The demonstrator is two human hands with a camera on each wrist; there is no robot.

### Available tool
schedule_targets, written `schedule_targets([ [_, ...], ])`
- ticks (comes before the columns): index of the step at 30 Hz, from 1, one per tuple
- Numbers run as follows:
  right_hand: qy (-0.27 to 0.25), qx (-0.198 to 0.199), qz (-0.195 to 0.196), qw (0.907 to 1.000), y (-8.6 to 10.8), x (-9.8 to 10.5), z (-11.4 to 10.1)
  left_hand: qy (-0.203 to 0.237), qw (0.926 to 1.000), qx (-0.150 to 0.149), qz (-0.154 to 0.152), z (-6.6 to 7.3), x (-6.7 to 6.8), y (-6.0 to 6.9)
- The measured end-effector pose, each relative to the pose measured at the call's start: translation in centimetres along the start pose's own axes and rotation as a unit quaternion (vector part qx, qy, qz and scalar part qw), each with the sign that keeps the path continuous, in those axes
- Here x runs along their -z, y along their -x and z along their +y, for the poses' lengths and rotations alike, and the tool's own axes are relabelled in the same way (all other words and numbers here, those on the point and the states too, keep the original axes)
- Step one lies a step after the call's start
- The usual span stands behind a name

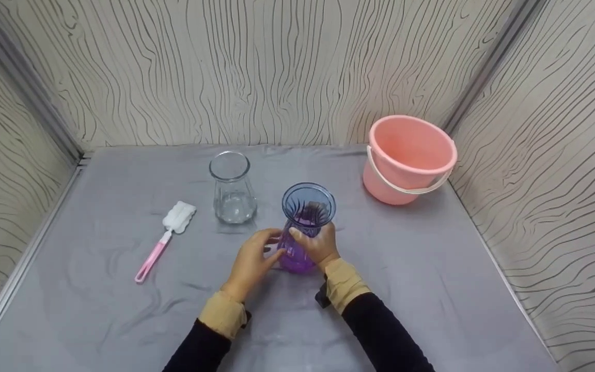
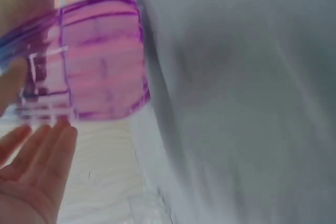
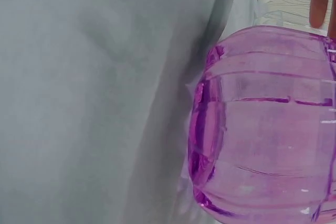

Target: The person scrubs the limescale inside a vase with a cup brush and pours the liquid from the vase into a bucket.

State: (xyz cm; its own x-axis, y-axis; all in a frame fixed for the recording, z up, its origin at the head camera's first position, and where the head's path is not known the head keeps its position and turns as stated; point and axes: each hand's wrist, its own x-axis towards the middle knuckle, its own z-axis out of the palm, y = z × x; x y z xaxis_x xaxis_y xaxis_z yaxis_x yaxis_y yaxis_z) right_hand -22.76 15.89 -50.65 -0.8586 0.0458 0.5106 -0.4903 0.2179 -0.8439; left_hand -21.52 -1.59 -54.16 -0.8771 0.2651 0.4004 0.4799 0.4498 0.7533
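Observation:
A glass vase (image 1: 297, 256), blue at its flared rim and purple in its ribbed body, stands roughly upright between both hands. My right hand (image 1: 321, 244) grips it round the neck from the right. On the other side is my left hand (image 1: 253, 258), its fingers fairly straight and close against the vase's side; in the left wrist view the fingers (image 2: 55, 153) lie by the glass, and whether they touch is unclear. The purple base (image 3: 252, 129) fills much of the right wrist view. Whether it rests on the cloth or hovers slightly above, I cannot tell.
A clear glass vase (image 1: 234, 204) stands behind and left of the hands. Farther left lies a white sponge brush (image 1: 177, 217) with a pink handle. At the back right is a pink bucket (image 1: 390, 178) with a white handle. Grey cloth (image 1: 406, 310) covers the table; patterned walls enclose it.

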Motion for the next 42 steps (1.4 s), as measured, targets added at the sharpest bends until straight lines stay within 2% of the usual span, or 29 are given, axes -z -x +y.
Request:
schedule_targets([
  [5, 0.012, -0.015, 0.013, 0.9997, 0.0, -0.3, 2.8, -0.070, 0.9966, 0.004, 0.043, -1.1, 2.1, 1.0],
  [10, -0.003, -0.002, 0.014, 0.9999, 0.1, -0.3, 3.9, -0.128, 0.9890, 0.043, 0.060, -2.6, 4.8, 2.3],
  [16, 0.001, 0.009, 0.014, 0.9999, 0.0, 0.0, 4.1, -0.152, 0.9791, 0.102, 0.088, -4.7, 8.3, 3.4],
  [21, -0.001, 0.005, 0.015, 0.9999, 0.0, 0.0, 4.1, -0.160, 0.9708, 0.140, 0.111, -6.3, 11.1, 4.0],
  [24, 0.007, 0.004, 0.017, 0.9998, 0.1, -0.2, 4.1, -0.169, 0.9628, 0.173, 0.121, -7.2, 12.6, 4.6],
  [27, 0.017, 0.005, 0.020, 0.9996, 0.1, -0.5, 3.8, -0.187, 0.9490, 0.219, 0.128, -7.9, 13.9, 5.3],
  [30, 0.023, 0.007, 0.021, 0.9995, 0.0, -0.4, 2.5, -0.192, 0.9384, 0.254, 0.133, -8.5, 14.8, 6.0],
  [32, 0.020, 0.006, 0.019, 0.9996, 0.0, -0.3, 1.3, -0.189, 0.9362, 0.262, 0.139, -8.8, 15.3, 6.3],
  [35, 0.019, 0.010, 0.017, 0.9996, 0.1, -0.2, -0.2, -0.177, 0.9378, 0.263, 0.141, -9.4, 15.9, 6.8],
  [42, 0.011, 0.021, 0.017, 0.9996, 0.1, -0.2, -0.2, -0.139, 0.9410, 0.288, 0.111, -10.1, 16.8, 7.6],
])
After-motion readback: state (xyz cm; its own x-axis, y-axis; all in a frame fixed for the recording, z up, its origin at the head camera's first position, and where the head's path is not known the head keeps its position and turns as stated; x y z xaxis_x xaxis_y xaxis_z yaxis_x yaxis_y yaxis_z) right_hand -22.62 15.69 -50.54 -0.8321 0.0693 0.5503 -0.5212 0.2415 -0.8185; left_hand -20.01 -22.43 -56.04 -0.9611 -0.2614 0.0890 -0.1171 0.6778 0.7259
